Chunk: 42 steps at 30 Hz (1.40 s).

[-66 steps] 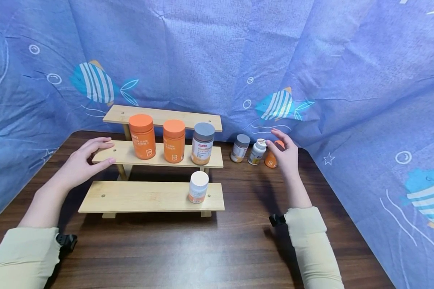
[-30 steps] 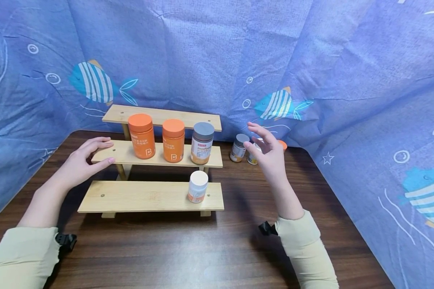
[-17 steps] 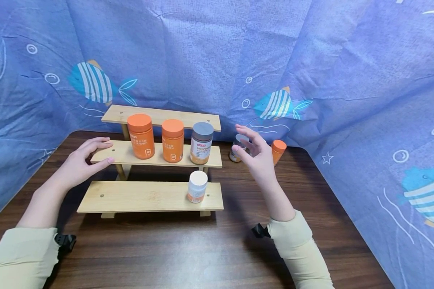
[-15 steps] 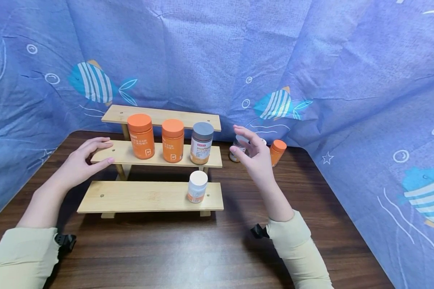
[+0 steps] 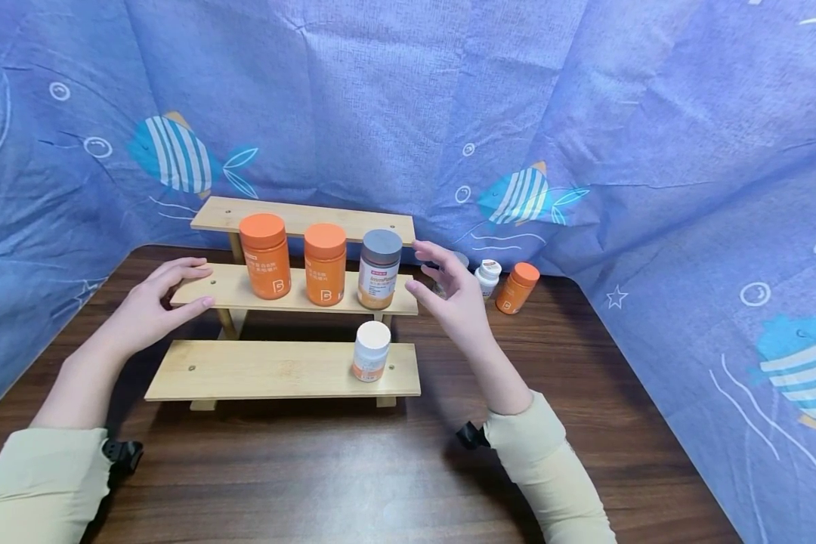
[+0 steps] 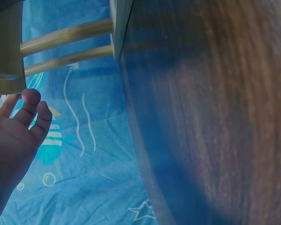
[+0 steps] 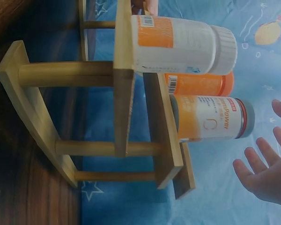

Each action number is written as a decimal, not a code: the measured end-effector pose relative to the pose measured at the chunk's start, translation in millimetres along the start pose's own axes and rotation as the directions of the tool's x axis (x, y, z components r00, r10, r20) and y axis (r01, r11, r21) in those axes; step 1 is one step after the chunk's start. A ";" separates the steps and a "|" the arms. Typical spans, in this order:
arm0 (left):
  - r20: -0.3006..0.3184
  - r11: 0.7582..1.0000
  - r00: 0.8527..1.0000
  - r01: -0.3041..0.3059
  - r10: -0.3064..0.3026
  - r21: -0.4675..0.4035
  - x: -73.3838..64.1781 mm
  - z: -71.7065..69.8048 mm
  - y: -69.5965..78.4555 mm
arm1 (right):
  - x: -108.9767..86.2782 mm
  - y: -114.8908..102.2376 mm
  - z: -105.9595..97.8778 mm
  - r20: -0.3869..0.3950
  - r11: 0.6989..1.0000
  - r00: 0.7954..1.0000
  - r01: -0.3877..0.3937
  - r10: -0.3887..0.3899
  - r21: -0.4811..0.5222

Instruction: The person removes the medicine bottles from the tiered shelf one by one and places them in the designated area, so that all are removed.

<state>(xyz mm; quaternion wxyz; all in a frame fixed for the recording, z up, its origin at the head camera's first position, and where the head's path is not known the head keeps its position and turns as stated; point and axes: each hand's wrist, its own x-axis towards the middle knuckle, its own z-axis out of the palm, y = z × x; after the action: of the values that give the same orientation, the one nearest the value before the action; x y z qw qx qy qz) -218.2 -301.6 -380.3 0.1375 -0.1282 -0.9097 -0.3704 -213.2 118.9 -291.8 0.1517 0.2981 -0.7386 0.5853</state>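
My left hand [image 5: 151, 306] grips the left end of the middle board of a three-tier wooden rack [image 5: 265, 370], thumb along the front edge and fingers at the back. In the left wrist view, the fingertips of the left hand [image 6: 16, 126] meet the board. My right hand [image 5: 452, 298] is empty, fingers spread, just right of a grey-lidded supplement bottle [image 5: 379, 272]. That bottle stands on the middle tier beside two orange bottles [image 5: 326, 268]. A white bottle [image 5: 371, 353] is on the lowest tier. The right wrist view shows the right hand [image 7: 267, 173] apart from the grey-lidded bottle.
On the dark wooden table [image 5: 313, 468], right of the rack, stand a small white bottle [image 5: 488, 276] and a small orange one [image 5: 517, 289]. Another grey-lidded bottle is mostly hidden behind my right hand. A blue fish-patterned cloth [image 5: 381, 113] hangs behind and at the sides.
My right hand has moved left from the small bottles on the table to beside the rack, uncovering the white and orange ones. My left hand and the rack's bottles keep their places.
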 end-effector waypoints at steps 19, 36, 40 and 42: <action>0.005 1.000 1.000 0.005 -0.005 0.001 -1.0 -0.3 0.8 | 12.3 19.0 16.6 0.013 1.000 1.000 -0.021 0.021 -0.013; -0.005 1.000 1.000 0.000 0.000 0.005 -2.0 0.4 -0.1 | 29.5 15.1 25.3 0.086 0.998 0.995 -0.056 0.058 -0.022; -0.007 1.000 1.000 -0.001 0.001 0.005 -0.8 1.1 0.8 | 31.6 15.6 25.7 0.097 0.997 0.993 -0.072 0.074 -0.020; -0.009 1.000 1.000 -0.002 0.002 0.007 -0.1 1.5 0.7 | 32.1 14.8 25.5 0.100 0.997 0.992 -0.075 0.077 -0.018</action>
<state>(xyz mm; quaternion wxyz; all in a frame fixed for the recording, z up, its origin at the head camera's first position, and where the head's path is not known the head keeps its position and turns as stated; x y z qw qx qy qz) -218.1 -300.1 -380.8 0.1424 -0.1272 -0.9101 -0.3678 -244.1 88.2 -291.7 0.0941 0.2978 -0.7603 0.5696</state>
